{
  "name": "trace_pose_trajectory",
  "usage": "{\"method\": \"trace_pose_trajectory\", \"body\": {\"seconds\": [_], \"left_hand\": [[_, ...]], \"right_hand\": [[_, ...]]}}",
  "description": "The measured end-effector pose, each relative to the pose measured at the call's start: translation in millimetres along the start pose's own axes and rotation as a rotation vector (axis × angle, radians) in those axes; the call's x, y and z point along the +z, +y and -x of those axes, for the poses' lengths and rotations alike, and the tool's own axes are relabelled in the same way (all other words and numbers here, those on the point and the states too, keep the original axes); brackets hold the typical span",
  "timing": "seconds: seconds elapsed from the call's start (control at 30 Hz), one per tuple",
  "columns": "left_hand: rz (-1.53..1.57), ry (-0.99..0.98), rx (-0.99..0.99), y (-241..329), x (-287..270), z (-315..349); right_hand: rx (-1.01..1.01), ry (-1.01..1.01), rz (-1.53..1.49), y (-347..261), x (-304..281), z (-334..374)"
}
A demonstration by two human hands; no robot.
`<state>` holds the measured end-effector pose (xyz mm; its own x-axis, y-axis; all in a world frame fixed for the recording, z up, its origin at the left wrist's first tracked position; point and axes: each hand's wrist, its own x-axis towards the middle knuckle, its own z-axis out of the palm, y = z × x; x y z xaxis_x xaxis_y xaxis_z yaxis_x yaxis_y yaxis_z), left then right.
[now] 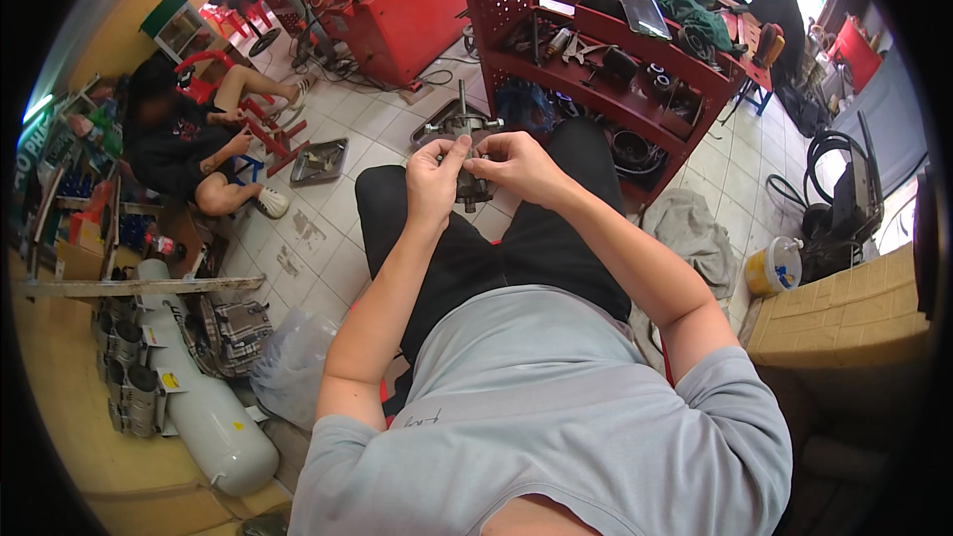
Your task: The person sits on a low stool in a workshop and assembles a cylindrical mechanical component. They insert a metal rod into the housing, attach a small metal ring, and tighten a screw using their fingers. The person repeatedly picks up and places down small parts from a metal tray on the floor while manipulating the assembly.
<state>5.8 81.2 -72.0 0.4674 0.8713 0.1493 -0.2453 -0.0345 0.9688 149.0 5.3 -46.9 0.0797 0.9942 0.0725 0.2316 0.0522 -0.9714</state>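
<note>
Between my knees stands a grey metal part with a long upright shaft and a crossbar (463,111), its lower end showing below my fingers. My left hand (433,181) is closed around its middle, thumb on top. From the right, my right hand (523,169) meets it with thumb and fingers pinched together against the part. Whatever small piece lies between those fingertips is hidden. Behind the part, a dark metal tray (429,129) rests on the tiled floor, partly covered by the part and my hands.
Ahead stands a red tool cart (556,79) loaded with wrenches and parts. Left of it is a red machine base (407,25). A seated person (184,134) is at left beside another tray (320,161); one more person is far right. A white cylinder tank (213,427) lies at lower left.
</note>
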Motion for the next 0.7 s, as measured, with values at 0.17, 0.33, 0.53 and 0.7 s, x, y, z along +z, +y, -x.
{"method": "trace_pose_trajectory", "body": {"seconds": [0.17, 0.33, 0.53, 0.7], "left_hand": [[0.024, -0.040, -0.068, -1, -1, -1], [0.164, -0.135, -0.305, 1, -16, -7], [-0.036, -0.087, -0.164, 6, -2, -1], [-0.114, 0.075, 0.020, 4, 1, -2]], "right_hand": [[0.013, 0.081, 0.055, 3, 5, -1], [-0.029, 0.208, 0.097, 4, -3, -3], [0.012, 0.198, 0.120, -5, -9, 0], [-0.031, 0.223, 0.134, -11, -12, 1]]}}
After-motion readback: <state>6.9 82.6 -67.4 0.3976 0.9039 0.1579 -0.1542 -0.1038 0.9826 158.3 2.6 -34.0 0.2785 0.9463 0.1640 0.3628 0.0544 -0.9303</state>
